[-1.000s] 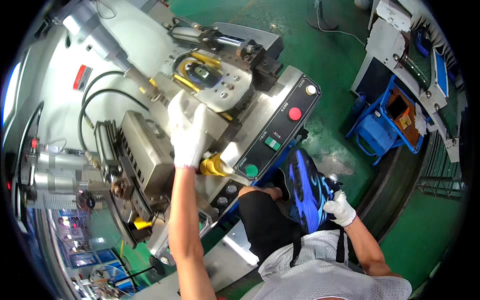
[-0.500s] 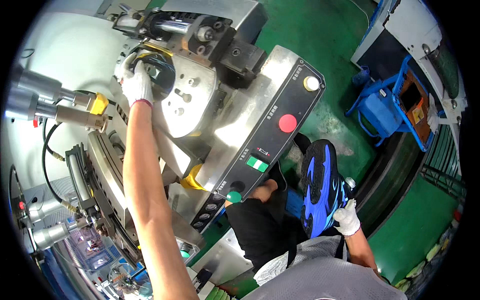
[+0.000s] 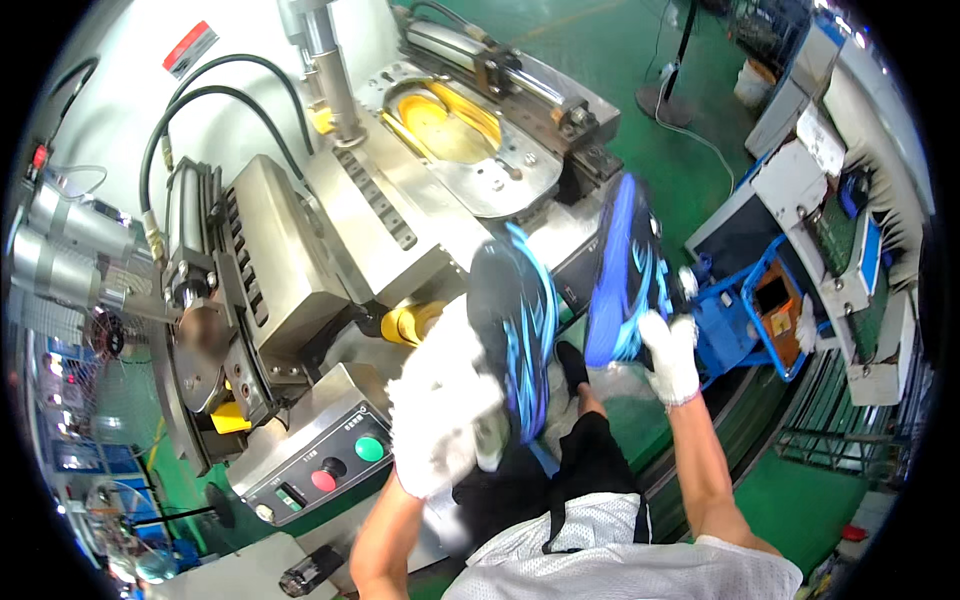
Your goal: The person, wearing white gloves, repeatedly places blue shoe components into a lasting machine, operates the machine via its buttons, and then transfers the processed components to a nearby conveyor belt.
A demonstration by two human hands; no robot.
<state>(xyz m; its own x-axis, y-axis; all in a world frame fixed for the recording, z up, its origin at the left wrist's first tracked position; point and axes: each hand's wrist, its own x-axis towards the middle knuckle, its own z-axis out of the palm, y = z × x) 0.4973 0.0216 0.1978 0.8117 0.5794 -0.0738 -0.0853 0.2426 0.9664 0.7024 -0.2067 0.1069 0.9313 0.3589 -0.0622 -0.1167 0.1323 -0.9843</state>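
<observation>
I wear white gloves on both hands. My left hand [image 3: 445, 405], blurred by motion, grips a black sports shoe with light-blue stripes [image 3: 515, 340]; most of its fingers are hidden behind the shoe. In my right hand [image 3: 672, 362] is a second sports shoe [image 3: 620, 285], its blue and black sole turned partly toward me. The two shoes hang side by side in front of my body, close but apart. Beyond them lies the machine's shoe-shaped holder [image 3: 470, 150], with yellow pads and no shoe in it.
To the left stands a metal press with cylinders [image 3: 85, 260], black hoses [image 3: 220, 90] and a button panel [image 3: 330, 470]. A blue stool [image 3: 725, 325] stands at the right, beside a white rack [image 3: 790, 185]. A stand with a round base [image 3: 665, 105] is farther off.
My left hand has left the machine's holder and come back toward me with a shoe. The right hand has lifted its shoe up and forward. My view has shifted left.
</observation>
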